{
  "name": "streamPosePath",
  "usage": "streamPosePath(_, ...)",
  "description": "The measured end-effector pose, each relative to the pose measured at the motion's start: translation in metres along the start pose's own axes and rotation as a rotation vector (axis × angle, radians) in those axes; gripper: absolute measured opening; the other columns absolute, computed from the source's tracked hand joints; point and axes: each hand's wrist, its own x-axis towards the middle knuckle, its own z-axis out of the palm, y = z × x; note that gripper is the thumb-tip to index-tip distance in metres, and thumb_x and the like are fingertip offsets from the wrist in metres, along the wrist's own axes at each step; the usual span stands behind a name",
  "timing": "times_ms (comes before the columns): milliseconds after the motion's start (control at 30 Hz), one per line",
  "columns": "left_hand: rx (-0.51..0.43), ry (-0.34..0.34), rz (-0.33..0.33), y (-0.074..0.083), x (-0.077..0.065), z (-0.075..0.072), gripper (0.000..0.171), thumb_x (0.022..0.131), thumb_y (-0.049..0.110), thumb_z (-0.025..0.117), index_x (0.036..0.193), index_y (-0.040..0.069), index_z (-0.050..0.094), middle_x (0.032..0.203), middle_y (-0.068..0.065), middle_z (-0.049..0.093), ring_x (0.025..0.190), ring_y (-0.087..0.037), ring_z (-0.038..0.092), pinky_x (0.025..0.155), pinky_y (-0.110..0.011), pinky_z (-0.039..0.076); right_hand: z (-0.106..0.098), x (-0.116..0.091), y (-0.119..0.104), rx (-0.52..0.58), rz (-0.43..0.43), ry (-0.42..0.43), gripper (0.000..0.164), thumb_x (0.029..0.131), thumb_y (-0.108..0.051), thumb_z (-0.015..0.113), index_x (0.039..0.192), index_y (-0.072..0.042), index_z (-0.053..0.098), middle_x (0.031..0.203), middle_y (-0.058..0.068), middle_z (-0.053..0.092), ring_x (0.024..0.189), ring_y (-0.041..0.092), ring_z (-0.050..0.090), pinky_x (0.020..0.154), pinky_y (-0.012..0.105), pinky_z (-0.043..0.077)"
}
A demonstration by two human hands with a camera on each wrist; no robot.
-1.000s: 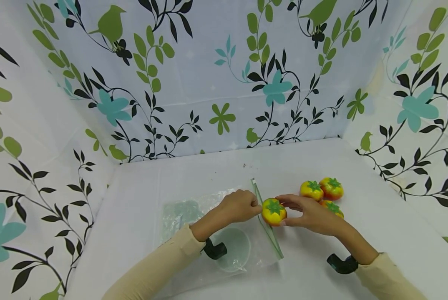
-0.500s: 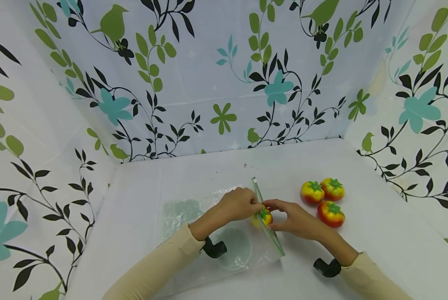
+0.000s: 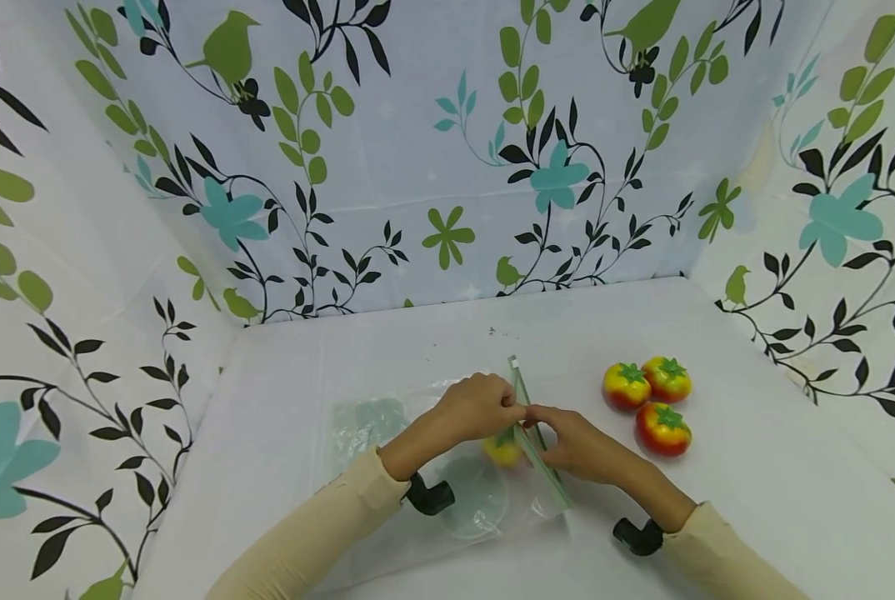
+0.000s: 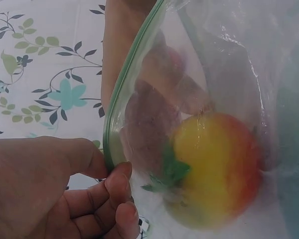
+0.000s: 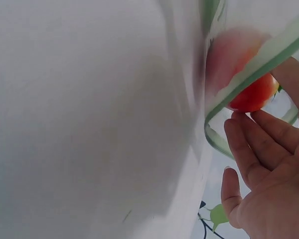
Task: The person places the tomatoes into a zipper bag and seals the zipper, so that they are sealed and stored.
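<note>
A fruit inside the mouth of a clear bag

The left hand [image 3: 481, 406] has a narrow grip: thumb and fingertip pinch the green-edged rim [image 4: 111, 119] of the clear bag [image 3: 521, 504], holding that side of the mouth up. The right hand [image 3: 582, 444] has a loose grip, reaching into the mouth with fingers mostly extended; in its wrist view the fingertips meet or nearly meet the underside of the yellow-and-red fruit [image 4: 214, 169]. Whether they bear any of its weight I cannot tell.

That fruit is inside the bag, just past the rim, its green leafy top turned toward the left hand in the left wrist view.

The step in hand looks like putting a fruit into the bag, at the point of release. The next move, as I judge it, calls for leaving the fruit clear of the opening and drawing the right fingers out without dragging the rim, while the left pinch keeps the mouth apart.

To the right on the bench [image 3: 342, 346], three similar fruits, one near-left [image 3: 626, 386], one far [image 3: 667, 380] and one nearer the person [image 3: 663, 429], sit close together outside the bag. If they are meant for it too, most of the work remains.
</note>
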Motion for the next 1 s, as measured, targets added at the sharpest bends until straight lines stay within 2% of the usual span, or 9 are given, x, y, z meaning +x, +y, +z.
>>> streamPosePath(200,-0.020,-0.007,0.001,-0.002,-0.001,-0.001,0.054,0.102,0.025,0.063,0.055,0.021,0.038,0.047,0.010,0.028,0.043,-0.007,0.023,0.045,-0.024,0.020,-0.005,-0.006,-0.001,-0.041,-0.009,0.005,0.061,0.095,-0.013,0.077,0.152,-0.007,0.053,0.136,0.009,0.067,0.126,0.032,0.061,0.110,0.056,0.048)
streamPosePath(367,-0.015,-0.006,0.012,-0.003,0.000,0.000,0.052,0.101,0.022,0.062,0.055,0.021,0.038,0.047,0.010,0.028,0.043,-0.007,0.022,0.045,-0.024,0.020,-0.017,-0.015,-0.001,-0.036,0.036,0.034,0.065,0.095,-0.030,0.080,0.152,-0.014,0.055,0.143,0.009,0.065,0.131,0.032,0.061,0.109,0.059,0.048)
streamPosePath(467,-0.012,-0.005,0.009,-0.003,0.001,0.001,0.052,0.100,0.020,0.061,0.054,0.021,0.037,0.048,0.010,0.028,0.043,-0.007,0.022,0.046,-0.024,0.020,-0.032,-0.024,0.001,-0.042,0.051,0.081,0.068,0.093,-0.040,0.080,0.151,-0.016,0.056,0.147,0.009,0.063,0.132,0.032,0.061,0.108,0.063,0.047)
streamPosePath(567,-0.018,-0.006,0.000,-0.003,0.000,0.002,0.052,0.099,0.019,0.061,0.054,0.021,0.035,0.048,0.010,0.027,0.045,-0.007,0.021,0.047,-0.025,0.018,-0.051,-0.034,0.004,-0.064,0.074,0.134,0.069,0.091,-0.044,0.081,0.150,-0.017,0.058,0.145,0.010,0.064,0.132,0.031,0.061,0.110,0.064,0.045)
streamPosePath(733,-0.029,-0.005,0.005,-0.004,0.000,0.002,0.052,0.099,0.018,0.059,0.054,0.021,0.033,0.050,0.010,0.024,0.048,-0.008,0.017,0.049,-0.026,0.016,-0.084,-0.055,0.011,-0.113,0.124,0.192,0.068,0.092,-0.040,0.081,0.150,-0.013,0.058,0.148,0.015,0.061,0.137,0.040,0.056,0.107,0.062,0.048)
streamPosePath(833,-0.033,-0.003,0.010,-0.004,0.000,0.003,0.052,0.099,0.019,0.059,0.055,0.021,0.033,0.050,0.010,0.023,0.048,-0.008,0.017,0.049,-0.026,0.015,-0.103,-0.070,0.016,-0.110,0.169,0.213,0.068,0.095,-0.040,0.078,0.152,-0.010,0.055,0.152,0.019,0.056,0.139,0.047,0.049,0.103,0.066,0.050)
streamPosePath(1000,-0.036,-0.007,0.005,-0.003,0.000,0.002,0.051,0.098,0.018,0.059,0.055,0.021,0.033,0.050,0.010,0.024,0.048,-0.009,0.017,0.049,-0.026,0.015,-0.125,-0.093,0.031,-0.117,0.197,0.238,0.066,0.099,-0.036,0.073,0.155,-0.008,0.050,0.154,0.021,0.054,0.137,0.047,0.050,0.102,0.070,0.048)
